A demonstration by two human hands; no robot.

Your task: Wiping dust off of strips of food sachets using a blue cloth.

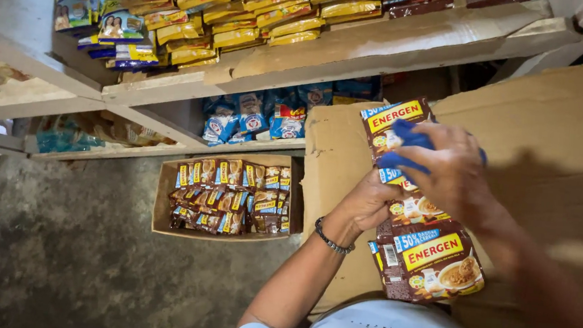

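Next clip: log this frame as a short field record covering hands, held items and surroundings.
setting: storeroom with wooden shelves
left hand: grips a strip of brown sachets from beneath
right hand: presses a blue cloth on the strip's top sachet
under the strip: flattened cardboard
floor: open box of similar sachets
shelves: yellow packets, blue packets

A: The light is dim and warm, brightest on the cardboard sheet (554,138), where an arm casts a soft shadow.
B: The corners fall dark, the shelves (386,49) bow from wide-angle distortion, and focus is slightly soft.
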